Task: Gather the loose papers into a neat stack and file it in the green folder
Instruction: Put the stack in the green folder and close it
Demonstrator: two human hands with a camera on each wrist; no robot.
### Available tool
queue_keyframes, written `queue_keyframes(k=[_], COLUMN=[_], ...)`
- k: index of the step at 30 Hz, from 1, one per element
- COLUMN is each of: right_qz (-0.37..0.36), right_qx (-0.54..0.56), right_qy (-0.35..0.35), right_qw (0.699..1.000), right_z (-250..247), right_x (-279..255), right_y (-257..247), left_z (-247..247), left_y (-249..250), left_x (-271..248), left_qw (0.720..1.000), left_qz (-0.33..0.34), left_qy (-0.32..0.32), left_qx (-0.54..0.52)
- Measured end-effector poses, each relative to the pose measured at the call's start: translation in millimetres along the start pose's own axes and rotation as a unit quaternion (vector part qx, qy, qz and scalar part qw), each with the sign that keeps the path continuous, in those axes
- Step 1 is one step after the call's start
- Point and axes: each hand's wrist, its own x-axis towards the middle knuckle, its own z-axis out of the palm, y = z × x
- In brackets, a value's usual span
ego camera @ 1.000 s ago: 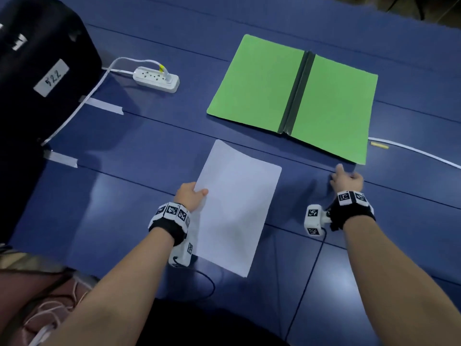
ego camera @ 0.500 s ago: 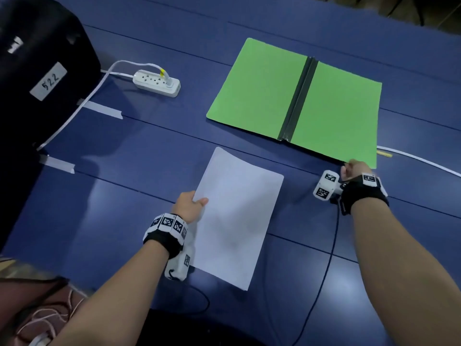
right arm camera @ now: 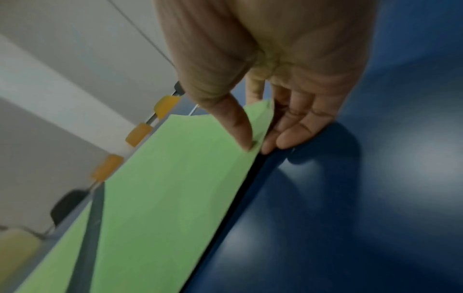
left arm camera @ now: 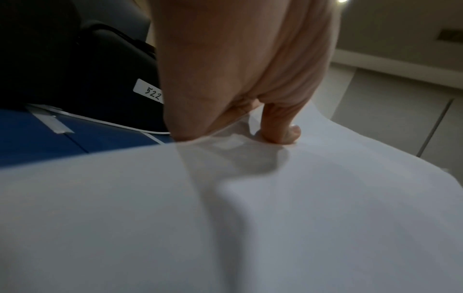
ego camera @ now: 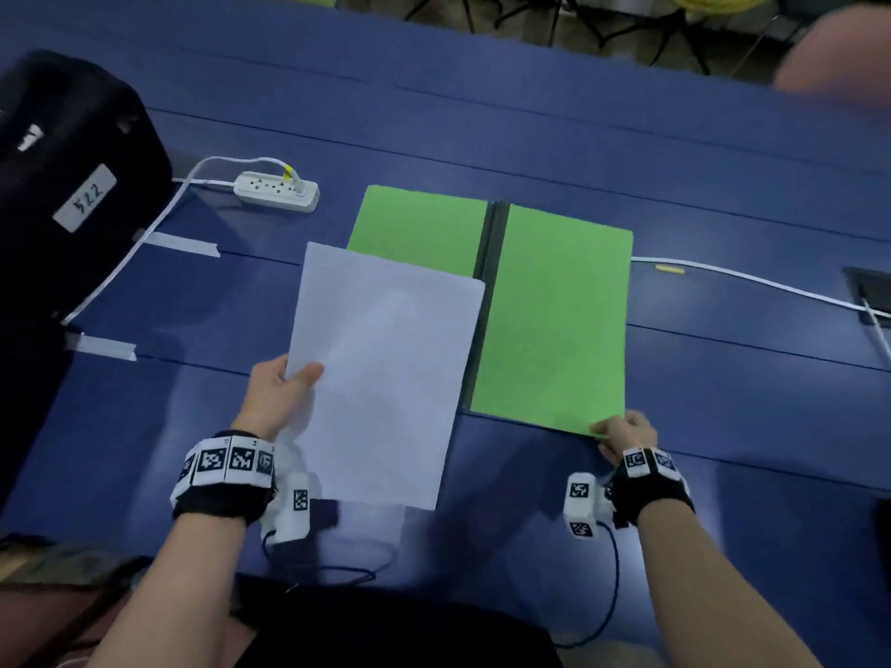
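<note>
Papers are overlapping the open folder's left leaf, left hand pinching their left edge, thumb on top. Right hand is pinching the folder's near right corner, fingers underneath. Both sitting over the blue counter; power strip far left.

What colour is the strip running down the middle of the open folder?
Dark grey to black, the centre strip of the open green folder; clearest in the head view.

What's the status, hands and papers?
Left hand pinches paper stack at its left edge, stack over green folder's left flap. Right hand pinches folder's near right corner. Folder open; nothing in the way.
</note>
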Motion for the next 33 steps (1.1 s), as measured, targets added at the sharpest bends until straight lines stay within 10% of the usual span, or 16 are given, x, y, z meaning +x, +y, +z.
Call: queue_keyframes(k=[5,11,16,19,22,26,33], right_qz=[0.013,0.0,-0.044,-0.174,-0.261,-0.232,-0.211], right_qx=[-0.123,-0.471,-0.571,-0.459,-0.197,0.006,0.164], right_qy=[-0.062,-0.194,-0.1,-0.078,-0.236,-0.367,-0.397], right_qw=[0.99,0.86,0.813,0.868,0.915,0.901,0.878], right_z=[-16.0,-20.1,-24.6,-9.5,16.1,34.8,26.9], right_x=[-22.1,-49.7,-65.9,-73.0,-90.0,-102.9,-98.7], right_y=[24.6,36.1,32.2,17.7,-3.9,-13.6,-19.4], left_z=[18.8,37.7,44.4,50.8,57.5,68.4,76.5], left_y=[16.4,19.5,19.0,24.4,34.5,49.8,62.3], left_x=[-9.5,-19.2,-26.9,-32.1,-35.0,-40.5,-46.3], left_qw=[1.0,1.0,0.999,0.998,0.997,0.989,0.963], left_qz=[0.017,0.017,0.0,0.008,0.036,0.068,0.063], left_qy=[-0.003,-0.024,-0.029,-0.043,-0.073,-0.127,-0.23], left_qx=[-0.015,-0.01,-0.024,-0.033,-0.02,-0.036,-0.128])
